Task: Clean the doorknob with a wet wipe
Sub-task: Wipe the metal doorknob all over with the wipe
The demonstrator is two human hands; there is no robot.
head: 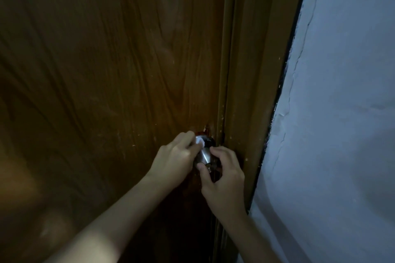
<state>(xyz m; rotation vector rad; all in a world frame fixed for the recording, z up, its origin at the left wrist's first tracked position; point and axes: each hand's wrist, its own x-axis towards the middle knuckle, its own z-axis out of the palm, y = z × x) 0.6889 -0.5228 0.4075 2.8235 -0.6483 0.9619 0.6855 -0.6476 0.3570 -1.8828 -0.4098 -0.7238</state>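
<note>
A silver metal doorknob [205, 155] sticks out of a brown wooden door [111, 70], close to the door's right edge. My left hand [175, 158] is closed around a small white wet wipe [199, 141] and presses it against the upper left side of the knob. My right hand [224, 175] grips the knob from the right, thumb under its front end and fingers curled over the top. Both hands hide much of the knob.
The brown door frame [252, 92] runs down right beside the knob. A pale, cracked wall [342, 113] fills the right side. The scene is dim.
</note>
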